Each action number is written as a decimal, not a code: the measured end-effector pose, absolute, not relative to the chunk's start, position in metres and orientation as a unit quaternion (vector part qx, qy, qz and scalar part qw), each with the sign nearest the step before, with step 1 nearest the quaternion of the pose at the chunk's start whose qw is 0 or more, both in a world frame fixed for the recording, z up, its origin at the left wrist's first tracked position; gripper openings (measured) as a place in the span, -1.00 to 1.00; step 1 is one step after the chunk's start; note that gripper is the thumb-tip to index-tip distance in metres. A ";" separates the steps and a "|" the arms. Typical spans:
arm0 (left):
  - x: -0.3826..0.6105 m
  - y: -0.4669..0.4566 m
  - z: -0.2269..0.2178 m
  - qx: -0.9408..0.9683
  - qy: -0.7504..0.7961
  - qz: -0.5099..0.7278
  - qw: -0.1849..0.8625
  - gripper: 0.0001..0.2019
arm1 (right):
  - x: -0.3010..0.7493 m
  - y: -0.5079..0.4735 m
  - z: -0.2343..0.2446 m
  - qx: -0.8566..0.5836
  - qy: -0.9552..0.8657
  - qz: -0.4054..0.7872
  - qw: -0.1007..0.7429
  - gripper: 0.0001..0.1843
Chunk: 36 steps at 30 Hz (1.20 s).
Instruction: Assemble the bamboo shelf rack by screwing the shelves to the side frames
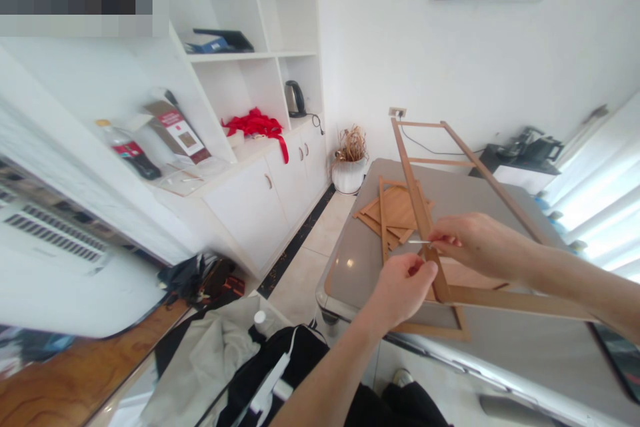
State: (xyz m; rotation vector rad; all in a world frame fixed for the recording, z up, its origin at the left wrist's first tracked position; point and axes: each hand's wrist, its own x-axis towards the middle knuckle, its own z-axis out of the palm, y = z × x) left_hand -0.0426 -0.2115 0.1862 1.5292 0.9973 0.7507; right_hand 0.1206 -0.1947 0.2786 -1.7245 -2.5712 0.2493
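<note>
A wooden frame [453, 161] of thin slats stands tilted on the grey table [470, 203], its top leaning away from me. My left hand [403, 287] is closed round the frame's near left upright. My right hand [473, 240] pinches a thin metal pin or tool [417, 241] whose tip points at that same upright. Flat wooden boards [395, 212] lie stacked on the table behind the frame.
White cabinets [260, 200] and shelves with a kettle [295, 99], red cloth [257, 125] and bottles line the left wall. A white pot with dry plants [350, 163] stands on the floor. Bags and clothing [240, 360] lie at my lower left.
</note>
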 end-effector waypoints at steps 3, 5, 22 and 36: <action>-0.043 -0.211 0.186 0.646 0.420 0.314 0.555 -0.69 | 0.121 -0.194 0.278 -0.550 -0.832 0.077 0.013 -0.77; -0.043 -0.210 0.185 0.648 0.420 0.311 0.554 -0.69 | 0.121 -0.194 0.279 -0.549 -0.833 0.072 0.009 -0.75; -0.045 -0.209 0.183 0.653 0.402 0.323 0.555 -0.69 | 0.116 -0.193 0.279 -0.535 -0.842 0.067 -0.007 -0.75; -0.058 -0.194 0.199 0.609 0.408 0.388 0.559 -0.61 | 0.130 -0.186 0.267 -0.539 -0.834 0.104 0.053 -0.77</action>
